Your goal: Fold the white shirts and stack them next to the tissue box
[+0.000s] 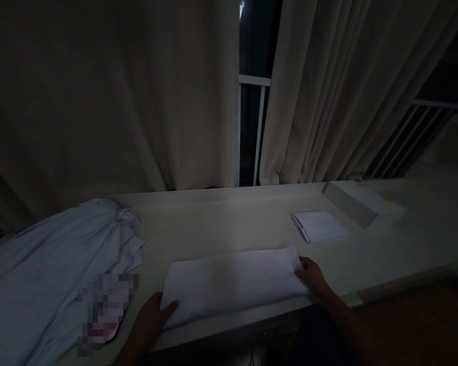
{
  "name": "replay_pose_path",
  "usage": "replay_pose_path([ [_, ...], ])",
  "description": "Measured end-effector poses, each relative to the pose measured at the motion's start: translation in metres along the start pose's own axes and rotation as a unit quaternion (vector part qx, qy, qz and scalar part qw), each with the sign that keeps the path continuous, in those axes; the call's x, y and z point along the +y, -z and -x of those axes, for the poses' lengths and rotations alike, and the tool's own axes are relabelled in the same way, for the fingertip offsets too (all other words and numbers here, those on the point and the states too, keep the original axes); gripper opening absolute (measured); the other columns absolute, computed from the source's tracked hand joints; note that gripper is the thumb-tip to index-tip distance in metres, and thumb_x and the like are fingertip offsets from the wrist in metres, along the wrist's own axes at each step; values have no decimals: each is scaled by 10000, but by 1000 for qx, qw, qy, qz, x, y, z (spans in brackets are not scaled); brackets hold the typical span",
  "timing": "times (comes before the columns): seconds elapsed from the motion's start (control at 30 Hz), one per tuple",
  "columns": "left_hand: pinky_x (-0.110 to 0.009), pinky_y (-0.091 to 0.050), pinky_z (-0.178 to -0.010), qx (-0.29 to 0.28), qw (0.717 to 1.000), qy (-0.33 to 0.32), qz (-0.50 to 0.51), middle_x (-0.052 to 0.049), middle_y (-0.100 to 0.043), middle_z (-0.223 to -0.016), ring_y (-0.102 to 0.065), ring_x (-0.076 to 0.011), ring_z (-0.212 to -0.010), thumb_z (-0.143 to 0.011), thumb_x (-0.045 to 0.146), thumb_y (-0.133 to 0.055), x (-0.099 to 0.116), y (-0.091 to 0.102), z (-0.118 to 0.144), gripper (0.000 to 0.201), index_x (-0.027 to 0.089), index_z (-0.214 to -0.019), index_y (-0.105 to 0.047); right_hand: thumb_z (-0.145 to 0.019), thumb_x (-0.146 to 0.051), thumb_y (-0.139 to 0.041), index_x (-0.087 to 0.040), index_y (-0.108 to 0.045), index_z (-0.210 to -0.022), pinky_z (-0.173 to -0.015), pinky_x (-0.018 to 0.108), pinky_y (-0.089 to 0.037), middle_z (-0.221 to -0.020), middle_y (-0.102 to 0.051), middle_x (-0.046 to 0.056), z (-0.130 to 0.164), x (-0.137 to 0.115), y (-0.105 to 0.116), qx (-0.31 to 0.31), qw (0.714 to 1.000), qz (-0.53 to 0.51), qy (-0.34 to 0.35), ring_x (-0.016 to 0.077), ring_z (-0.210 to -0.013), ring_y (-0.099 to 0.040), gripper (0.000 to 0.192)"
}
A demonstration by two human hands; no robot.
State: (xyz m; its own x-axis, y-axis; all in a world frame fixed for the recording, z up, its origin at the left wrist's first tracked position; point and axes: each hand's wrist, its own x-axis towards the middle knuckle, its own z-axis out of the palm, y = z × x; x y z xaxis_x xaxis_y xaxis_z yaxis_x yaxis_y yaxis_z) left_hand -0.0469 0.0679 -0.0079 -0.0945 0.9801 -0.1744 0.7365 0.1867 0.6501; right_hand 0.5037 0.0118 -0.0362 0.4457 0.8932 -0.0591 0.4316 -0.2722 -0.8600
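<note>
A white cloth (229, 282), folded into a long strip, lies on the pale table (221, 218) near its front edge. My left hand (152, 315) grips the strip's left end, thumb on top. My right hand (311, 277) holds the right end, fingers curled over its corner. A smaller folded white cloth (320, 226) lies flat further back on the right, apart from both hands.
A heap of loose white fabric (57, 264) covers the table's left side, with a blurred patch on it. A flat pale box (351, 201) sits at the back right. Beige curtains (110, 96) hang behind the table, with a dark window gap and white railing (257, 127). The room is dim.
</note>
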Motion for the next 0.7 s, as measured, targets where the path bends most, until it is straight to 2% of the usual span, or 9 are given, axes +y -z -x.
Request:
replay_pose_path([
  [0.1,-434,-495,-906,-26,1000,4,-3,-135,-718,-1004,-661,-351,-995,-564,587,-623,-11,5,2,483,218,-875,-600,-563,-185,-630,-168,-633,-1100,-782,336,-520,-993,-731,97,8,2,3,-22,1000,-12,11,272,-900,-692,537],
  [0.27,-434,-490,-907,-60,997,17,-44,-176,-703,-1049,-657,-363,-1002,-542,636,-616,-21,8,-2,573,190,-901,-597,-567,-162,-660,-167,-620,-1109,-732,318,-514,-922,-730,71,-1,-13,9,-40,995,87,-26,250,-825,-693,543],
  [0.33,-436,-489,-906,-53,997,20,-60,-193,-686,-1091,-652,-362,-1015,-569,663,-586,-21,9,-6,652,156,-979,-599,-609,-196,-681,-154,-605,-1148,-783,336,-504,-950,-718,88,-9,-24,10,-19,991,127,-22,256,-873,-684,546],
  [0.4,-444,-467,-941,-9,995,14,-95,-225,-636,-1192,-622,-366,-1082,-608,661,-554,-14,9,-10,785,86,-1143,-558,-676,-221,-676,-136,-583,-1222,-905,360,-462,-1087,-684,142,-15,-41,3,22,981,190,31,278,-1036,-638,561],
  [0.47,-449,-400,-1029,58,986,-24,-152,-249,-558,-1307,-546,-365,-1200,-663,632,-523,2,5,-13,882,22,-1296,-458,-753,-222,-631,-121,-548,-1301,-1007,372,-392,-1256,-609,178,-17,-64,-14,10,956,269,117,288,-1200,-542,563],
  [0.53,-433,-307,-1109,93,971,-95,-200,-238,-506,-1375,-459,-341,-1297,-734,591,-490,29,-7,-14,849,16,-1355,-418,-800,-210,-584,-125,-531,-1341,-1044,374,-354,-1350,-555,164,-18,-88,-41,-81,929,311,187,277,-1267,-482,550],
  [0.57,-417,-278,-1127,83,965,-136,-208,-218,-496,-1396,-435,-318,-1321,-774,568,-470,46,-15,-14,790,40,-1360,-432,-793,-209,-594,-145,-545,-1336,-1047,359,-348,-1355,-560,140,-19,-99,-58,-118,920,313,203,261,-1266,-483,548],
  [0.63,-429,-205,-1158,17,952,-212,-220,-173,-468,-1446,-367,-299,-1377,-812,510,-478,81,-36,-15,656,115,-1336,-496,-750,-227,-643,-172,-577,-1310,-999,357,-382,-1305,-605,122,-23,-117,-90,-156,912,320,202,266,-1211,-526,566],
  [0.7,-491,-122,-1169,-43,943,-240,-228,-168,-421,-1490,-294,-318,-1419,-841,478,-464,114,-57,-18,646,128,-1385,-458,-679,-218,-688,-191,-622,-1253,-910,363,-425,-1196,-668,112,-27,-127,-115,-170,911,333,177,281,-1112,-582,578],
])
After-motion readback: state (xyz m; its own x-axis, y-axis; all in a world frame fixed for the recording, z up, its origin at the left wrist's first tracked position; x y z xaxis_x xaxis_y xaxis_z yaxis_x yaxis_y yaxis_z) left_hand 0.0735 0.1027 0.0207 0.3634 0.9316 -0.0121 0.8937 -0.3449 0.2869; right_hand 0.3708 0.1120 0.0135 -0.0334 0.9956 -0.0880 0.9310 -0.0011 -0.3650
